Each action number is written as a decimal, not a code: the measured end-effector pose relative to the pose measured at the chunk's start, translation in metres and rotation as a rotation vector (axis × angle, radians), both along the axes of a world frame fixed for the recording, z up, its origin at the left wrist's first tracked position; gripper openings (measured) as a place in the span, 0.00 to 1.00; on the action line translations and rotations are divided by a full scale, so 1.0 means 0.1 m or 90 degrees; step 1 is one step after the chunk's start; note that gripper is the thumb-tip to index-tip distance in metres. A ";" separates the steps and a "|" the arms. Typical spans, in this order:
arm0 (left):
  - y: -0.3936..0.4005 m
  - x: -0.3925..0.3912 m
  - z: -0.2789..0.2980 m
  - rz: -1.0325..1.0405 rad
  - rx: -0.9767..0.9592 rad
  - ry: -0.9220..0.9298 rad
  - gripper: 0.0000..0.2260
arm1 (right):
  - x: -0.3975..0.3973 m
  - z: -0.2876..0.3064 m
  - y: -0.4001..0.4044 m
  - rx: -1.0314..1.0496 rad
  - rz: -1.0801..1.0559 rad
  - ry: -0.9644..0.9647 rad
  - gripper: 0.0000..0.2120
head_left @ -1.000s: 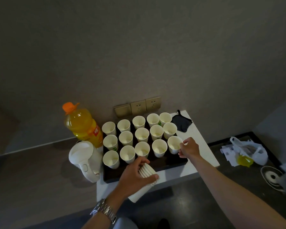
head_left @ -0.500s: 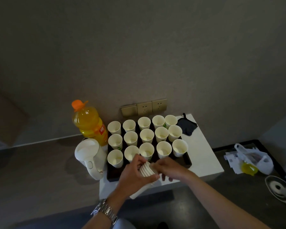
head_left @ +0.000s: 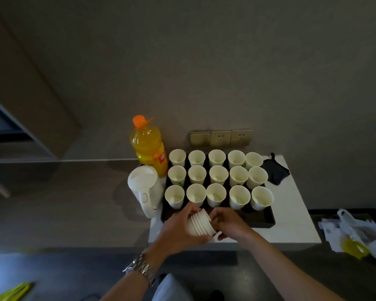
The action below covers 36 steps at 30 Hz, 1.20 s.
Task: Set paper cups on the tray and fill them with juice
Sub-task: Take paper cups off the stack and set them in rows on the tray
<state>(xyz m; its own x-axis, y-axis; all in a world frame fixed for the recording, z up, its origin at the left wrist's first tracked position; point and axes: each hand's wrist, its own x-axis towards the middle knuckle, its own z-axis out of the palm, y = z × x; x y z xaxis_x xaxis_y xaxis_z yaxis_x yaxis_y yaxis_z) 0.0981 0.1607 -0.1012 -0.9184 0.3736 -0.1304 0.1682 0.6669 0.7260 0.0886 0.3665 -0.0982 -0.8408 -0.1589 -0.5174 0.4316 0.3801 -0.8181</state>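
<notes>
Several white paper cups (head_left: 218,174) stand upright in three rows on a dark tray (head_left: 267,220), which sits on a white table (head_left: 291,213). Its front strip is bare. A juice bottle (head_left: 149,148) with an orange cap stands left of the tray, by the wall. My left hand (head_left: 178,229) grips a nested stack of paper cups (head_left: 199,223), held tilted over the tray's front left corner. My right hand (head_left: 230,223) pinches the rim of the top cup of that stack.
A white electric kettle (head_left: 144,187) stands between the bottle and the tray's left edge. A black cloth (head_left: 276,172) lies at the table's back right. Wall sockets (head_left: 220,137) sit behind the cups. A plastic bag (head_left: 363,237) with something yellow lies on the dark counter at right.
My right hand left the front-right cup on the tray and came back to the stack in my left hand, where it now grips the top cup's rim.
</notes>
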 end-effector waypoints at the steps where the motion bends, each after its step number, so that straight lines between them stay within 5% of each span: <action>1: -0.04 0.02 -0.02 0.006 -0.009 0.003 0.33 | -0.02 0.00 -0.03 0.011 0.007 0.003 0.09; 18: -0.70 0.25 -0.22 0.248 0.037 -0.092 0.29 | -0.30 -0.38 -0.54 -0.066 -0.257 -0.058 0.07; 36: -0.84 0.30 -0.32 0.264 0.048 -0.126 0.30 | -0.25 -0.51 -1.01 0.103 -0.244 0.202 0.06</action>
<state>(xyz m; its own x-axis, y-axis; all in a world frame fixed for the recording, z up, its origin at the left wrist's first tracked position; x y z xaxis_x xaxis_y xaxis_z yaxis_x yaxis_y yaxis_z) 0.1281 0.0762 -0.1334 -0.9522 -0.0047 -0.3053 -0.2485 0.5926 0.7662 0.0641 0.2655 -0.1488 -0.9424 0.2519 -0.2201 0.3049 0.3762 -0.8749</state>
